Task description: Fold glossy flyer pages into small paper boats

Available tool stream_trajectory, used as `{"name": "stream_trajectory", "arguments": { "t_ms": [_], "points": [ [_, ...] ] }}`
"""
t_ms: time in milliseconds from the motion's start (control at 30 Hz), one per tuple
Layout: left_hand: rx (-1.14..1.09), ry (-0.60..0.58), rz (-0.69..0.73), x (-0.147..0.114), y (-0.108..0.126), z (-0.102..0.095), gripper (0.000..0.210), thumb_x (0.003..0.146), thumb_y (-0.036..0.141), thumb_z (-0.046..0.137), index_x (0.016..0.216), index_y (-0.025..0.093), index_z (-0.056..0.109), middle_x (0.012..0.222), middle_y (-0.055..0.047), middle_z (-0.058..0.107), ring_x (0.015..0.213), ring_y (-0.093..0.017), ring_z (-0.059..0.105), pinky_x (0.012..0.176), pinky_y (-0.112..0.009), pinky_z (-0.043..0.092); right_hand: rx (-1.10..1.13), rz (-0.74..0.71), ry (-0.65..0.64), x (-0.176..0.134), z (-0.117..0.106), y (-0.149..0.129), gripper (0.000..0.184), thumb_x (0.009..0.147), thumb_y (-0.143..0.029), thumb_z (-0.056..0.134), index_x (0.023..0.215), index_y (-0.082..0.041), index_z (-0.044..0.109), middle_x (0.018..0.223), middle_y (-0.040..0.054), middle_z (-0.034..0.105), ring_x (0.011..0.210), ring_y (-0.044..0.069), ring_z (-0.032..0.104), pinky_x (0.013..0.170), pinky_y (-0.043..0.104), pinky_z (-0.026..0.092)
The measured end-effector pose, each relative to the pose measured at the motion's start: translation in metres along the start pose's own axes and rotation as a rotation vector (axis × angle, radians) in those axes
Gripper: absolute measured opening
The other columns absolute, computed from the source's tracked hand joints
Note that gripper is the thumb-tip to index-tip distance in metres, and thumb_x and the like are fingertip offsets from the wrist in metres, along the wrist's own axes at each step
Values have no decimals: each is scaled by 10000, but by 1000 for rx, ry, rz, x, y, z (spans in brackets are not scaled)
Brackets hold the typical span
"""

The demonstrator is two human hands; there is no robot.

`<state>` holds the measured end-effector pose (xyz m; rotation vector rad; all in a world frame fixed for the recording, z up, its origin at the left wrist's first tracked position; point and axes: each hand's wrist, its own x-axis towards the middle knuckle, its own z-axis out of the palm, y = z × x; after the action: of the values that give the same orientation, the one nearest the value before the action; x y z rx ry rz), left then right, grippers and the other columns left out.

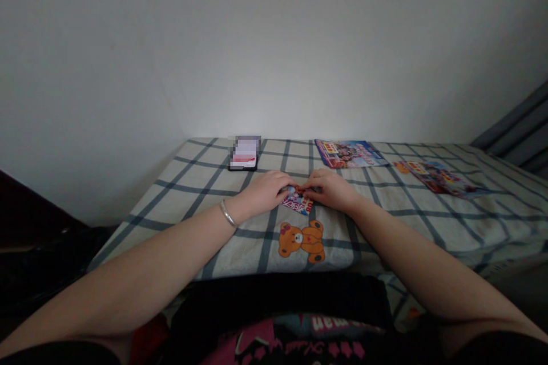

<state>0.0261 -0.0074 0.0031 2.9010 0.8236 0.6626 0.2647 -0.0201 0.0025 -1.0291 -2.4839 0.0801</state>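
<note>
Between my hands, on the checked cloth (252, 251), lies a small colourful printed paper (299, 204), which looks folded. My left hand (266, 189), with a silver bangle at the wrist, grips its left upper edge with thumb and fingers together. From the other side my right hand (330, 187) pinches the paper's upper right part. The fingers partly cover its far edge. A brown bear print (301, 241) on the cloth shows just below the paper.
A phone (245, 154) with a lit, blurred screen stands or lies near the wall. Two colourful printed leaflets rest to the right: one (349, 154) at the back, another (443, 178) farther right. Grey folded fabric (518, 120) hangs at the right edge.
</note>
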Motion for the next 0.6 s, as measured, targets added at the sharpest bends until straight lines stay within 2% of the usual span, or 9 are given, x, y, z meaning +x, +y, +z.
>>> {"name": "stream_trajectory", "arguments": {
  "t_ms": [100, 200, 267, 433, 600],
  "points": [
    [83, 19, 13, 0, 4, -2, 158, 894, 127, 592, 1017, 167, 682, 1169, -73, 641, 1098, -203, 575, 987, -359, 468, -13, 8, -7, 0, 1, 1, 185, 855, -271, 705, 1028, -253, 766, 878, 51, 669, 857, 179, 595, 772, 304, 437],
    [137, -32, 49, 0, 8, -5, 129, 921, 161, 572, 974, 160, 690, 1031, -64, 676, 1017, -198, 601, 942, -346, 488, -14, 5, -10, 0, 1, 1, 187, 861, -269, 694, 1033, -249, 765, 877, 55, 664, 853, 180, 592, 766, 303, 435],
    [148, -55, 74, -1, 9, -8, 143, 941, 203, 561, 998, 157, 684, 1002, -61, 685, 995, -192, 614, 930, -335, 493, -12, 5, -4, -1, 1, 1, 181, 865, -270, 690, 1029, -249, 764, 877, 54, 664, 855, 180, 592, 775, 304, 438],
    [170, -103, 129, -4, 6, -12, 185, 936, 210, 574, 1101, 201, 657, 1104, -41, 687, 1049, -180, 628, 940, -313, 491, -51, -7, 13, 0, 0, -2, 165, 874, -292, 681, 1011, -239, 756, 890, 57, 677, 882, 190, 595, 794, 313, 444],
    [232, -93, 124, -3, 2, -11, 195, 958, 217, 546, 1108, 194, 669, 1138, -41, 693, 1056, -190, 636, 954, -336, 493, -152, -19, 20, 3, -1, -7, 166, 899, -312, 648, 981, -212, 753, 900, 71, 693, 890, 203, 592, 818, 334, 444]
  ]
}}
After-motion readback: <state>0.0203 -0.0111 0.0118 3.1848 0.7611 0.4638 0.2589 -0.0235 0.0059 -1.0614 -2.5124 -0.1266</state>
